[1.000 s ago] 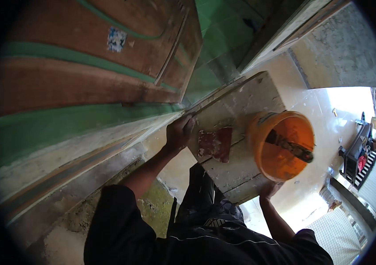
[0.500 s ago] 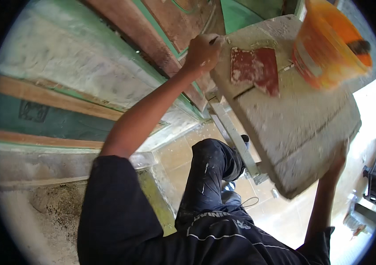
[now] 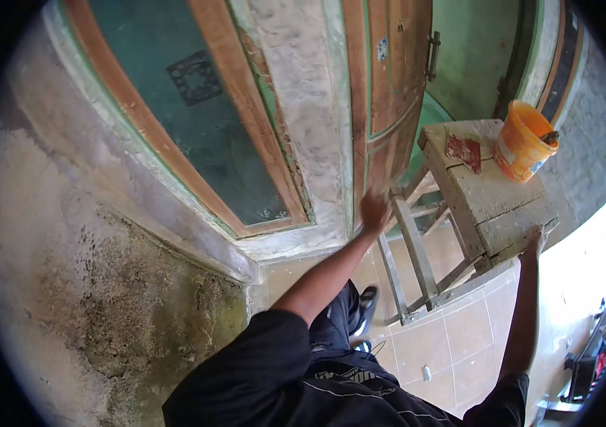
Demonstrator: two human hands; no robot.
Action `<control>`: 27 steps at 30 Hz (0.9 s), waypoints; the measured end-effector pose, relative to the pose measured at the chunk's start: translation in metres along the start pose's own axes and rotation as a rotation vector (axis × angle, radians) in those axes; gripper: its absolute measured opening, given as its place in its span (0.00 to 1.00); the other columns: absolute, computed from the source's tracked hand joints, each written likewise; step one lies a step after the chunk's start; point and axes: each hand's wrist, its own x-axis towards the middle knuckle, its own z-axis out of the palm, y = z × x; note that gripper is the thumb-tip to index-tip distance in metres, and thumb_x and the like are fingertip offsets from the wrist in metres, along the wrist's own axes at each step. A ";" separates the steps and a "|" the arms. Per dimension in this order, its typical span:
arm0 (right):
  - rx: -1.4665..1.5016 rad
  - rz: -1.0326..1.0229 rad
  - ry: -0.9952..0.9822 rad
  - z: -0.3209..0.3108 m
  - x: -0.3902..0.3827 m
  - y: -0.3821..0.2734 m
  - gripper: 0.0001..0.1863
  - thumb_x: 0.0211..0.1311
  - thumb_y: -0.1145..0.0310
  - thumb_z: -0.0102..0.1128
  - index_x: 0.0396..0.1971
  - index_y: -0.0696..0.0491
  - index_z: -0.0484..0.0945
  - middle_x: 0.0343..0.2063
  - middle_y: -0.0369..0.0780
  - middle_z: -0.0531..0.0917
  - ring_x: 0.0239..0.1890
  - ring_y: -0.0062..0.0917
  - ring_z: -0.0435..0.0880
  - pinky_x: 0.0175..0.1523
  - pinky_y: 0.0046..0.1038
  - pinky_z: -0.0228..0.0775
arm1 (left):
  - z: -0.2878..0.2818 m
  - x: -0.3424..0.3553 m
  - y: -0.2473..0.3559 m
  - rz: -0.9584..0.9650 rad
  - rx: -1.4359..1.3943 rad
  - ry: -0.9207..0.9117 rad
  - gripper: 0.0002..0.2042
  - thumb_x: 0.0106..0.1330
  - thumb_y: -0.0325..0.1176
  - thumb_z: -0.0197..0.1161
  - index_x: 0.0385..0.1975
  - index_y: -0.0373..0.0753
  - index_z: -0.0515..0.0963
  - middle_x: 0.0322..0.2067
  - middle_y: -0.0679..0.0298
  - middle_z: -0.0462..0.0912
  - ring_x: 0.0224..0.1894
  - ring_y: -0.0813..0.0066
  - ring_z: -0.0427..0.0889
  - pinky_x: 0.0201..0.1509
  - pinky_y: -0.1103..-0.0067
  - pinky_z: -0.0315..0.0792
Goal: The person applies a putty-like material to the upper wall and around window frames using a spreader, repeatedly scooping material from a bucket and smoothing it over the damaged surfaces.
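A weathered wooden stool [image 3: 506, 210], with ladder-like legs on the tiles, stands before the door. Its top bears an orange bucket [image 3: 520, 149] with a dark tool inside and a flat, worn red piece [image 3: 463, 149] beside it. My right hand [image 3: 534, 240] grips the near right edge of the stool's top. Smeared by motion, my left hand [image 3: 375, 210] is beside the stool's left side and upper legs; its fingers and any contact are unclear.
A brown-and-green door [image 3: 387, 78] stands partly open at a green-walled doorway. A framed dark glass pane [image 3: 175, 107] and a stained wall [image 3: 125, 320] are on the left. My foot [image 3: 365, 306] is on the tiled floor [image 3: 473, 356]. Dark clutter [image 3: 587, 356] lies far right.
The stool's top, with bucket and red piece, has moved forward, away from my body, exposing its legs. My left hand has come off the top's edge. My view has turned toward the wall.
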 end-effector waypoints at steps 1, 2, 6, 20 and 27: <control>-0.077 -0.022 0.030 0.006 0.004 0.008 0.31 0.59 0.43 0.42 0.56 0.48 0.60 0.46 0.43 0.71 0.43 0.35 0.74 0.43 0.46 0.69 | -0.016 -0.031 -0.033 0.033 0.024 0.114 0.09 0.56 0.32 0.54 0.30 0.32 0.72 0.29 0.44 0.76 0.34 0.47 0.75 0.39 0.60 0.68; -0.067 0.002 -0.026 -0.003 0.022 0.016 0.33 0.59 0.41 0.41 0.57 0.49 0.59 0.48 0.43 0.70 0.47 0.36 0.72 0.45 0.46 0.68 | -0.034 -0.059 -0.056 -0.046 0.158 -0.103 0.08 0.55 0.32 0.54 0.27 0.33 0.71 0.28 0.44 0.76 0.34 0.47 0.75 0.39 0.59 0.68; -0.049 -0.016 -0.061 -0.029 0.044 0.048 0.36 0.58 0.38 0.40 0.60 0.47 0.56 0.53 0.43 0.67 0.50 0.38 0.69 0.46 0.49 0.67 | -0.103 -0.162 -0.089 -0.562 0.255 -0.344 0.14 0.57 0.38 0.52 0.34 0.33 0.73 0.33 0.45 0.79 0.38 0.48 0.78 0.40 0.59 0.72; -0.162 0.007 -0.134 -0.069 0.067 0.049 0.42 0.48 0.31 0.43 0.62 0.39 0.53 0.60 0.39 0.60 0.56 0.44 0.63 0.47 0.60 0.51 | -0.147 -0.275 -0.112 -0.356 0.360 -0.890 0.17 0.61 0.42 0.50 0.33 0.34 0.77 0.32 0.47 0.80 0.37 0.50 0.80 0.41 0.62 0.74; -0.124 0.008 -0.230 -0.095 -0.067 0.087 0.41 0.54 0.34 0.43 0.64 0.39 0.48 0.62 0.39 0.57 0.60 0.36 0.61 0.51 0.58 0.51 | -0.096 -0.277 -0.097 -0.424 0.086 -1.185 0.10 0.60 0.32 0.53 0.27 0.30 0.75 0.25 0.52 0.81 0.24 0.63 0.82 0.26 0.71 0.76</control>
